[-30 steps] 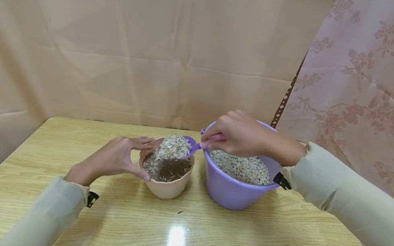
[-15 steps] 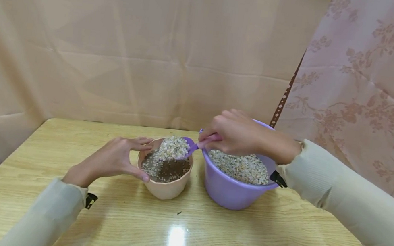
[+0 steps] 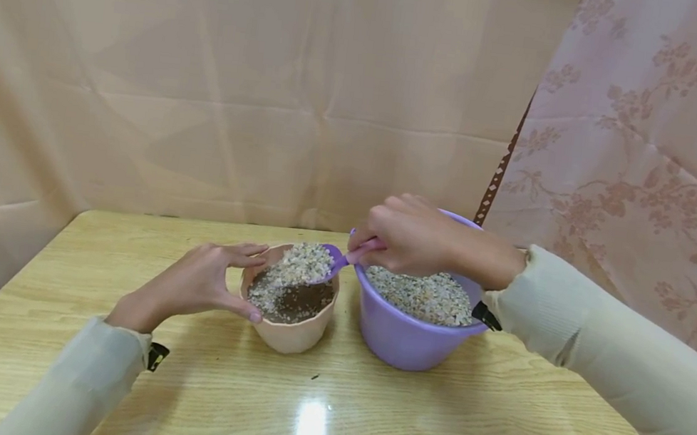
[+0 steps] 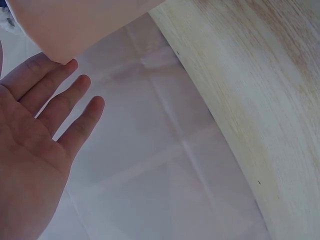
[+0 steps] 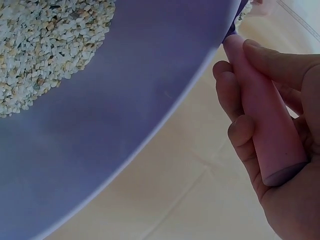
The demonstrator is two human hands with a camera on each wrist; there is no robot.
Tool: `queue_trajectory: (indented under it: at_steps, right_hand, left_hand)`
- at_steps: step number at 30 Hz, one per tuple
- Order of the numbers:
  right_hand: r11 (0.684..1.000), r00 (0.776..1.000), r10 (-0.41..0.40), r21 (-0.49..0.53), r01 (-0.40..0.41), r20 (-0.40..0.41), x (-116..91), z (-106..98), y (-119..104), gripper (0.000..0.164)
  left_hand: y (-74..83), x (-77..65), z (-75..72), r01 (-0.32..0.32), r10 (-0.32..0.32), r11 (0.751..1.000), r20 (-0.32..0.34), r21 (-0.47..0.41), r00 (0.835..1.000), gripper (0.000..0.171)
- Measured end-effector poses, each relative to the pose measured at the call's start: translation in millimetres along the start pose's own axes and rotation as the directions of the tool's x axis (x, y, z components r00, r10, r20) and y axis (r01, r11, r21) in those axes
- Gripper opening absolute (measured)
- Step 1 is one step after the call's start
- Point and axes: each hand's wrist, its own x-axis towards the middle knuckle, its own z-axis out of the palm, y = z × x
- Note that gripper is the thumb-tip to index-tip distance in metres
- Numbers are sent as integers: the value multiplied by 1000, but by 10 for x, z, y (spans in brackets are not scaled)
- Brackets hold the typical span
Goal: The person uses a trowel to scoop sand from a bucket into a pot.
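- Two hands were in the head view. The right hand (image 3: 413, 238) gripped a scoop (image 3: 341, 262) by its handle (image 3: 367, 248); the left hand (image 3: 196, 278) spread thumb and fingers about the left side of the cream pot (image 3: 288, 338). Leftward from the right hand ran the scoop's long axis, past the rim of the purple bucket (image 3: 408, 343), so that its heaped gravel (image 3: 304, 263) lay over the pot's opening, between the hands. That relation seemed to matter most: scoop end above the dark soil (image 3: 303, 303) (whether it touched, I could not tell), left hand nearer the pot, right hand nearer the bucket. Both vessels stood upright on the table (image 3: 237, 406).
- Left wrist view: the fingers were nearly straight, the upper ones meeting the pot's edge, the lower two free.
- Right wrist view: curled fingers and thumb held the handle firmly, beside the bucket's rim and its pale stones (image 5: 55, 50).
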Motion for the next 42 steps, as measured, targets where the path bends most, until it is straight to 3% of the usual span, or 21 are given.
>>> queue_trajectory:
  at_steps: [16,28,42]
  right_hand:
    - [996,1000,-10,-84,11,10,21,-32,-32,13]
    - [991,998,0,-135,9,69,73,-108,-113,7]
    - [978,986,84,-202,-54,142,117,-233,-204,7]
  left_hand:
    - [33,5,-21,-32,33,999,-15,38,999,93]
    - [34,8,-28,-29,30,998,-23,49,999,94]
    - [30,7,-19,-35,37,998,-30,50,999,93]
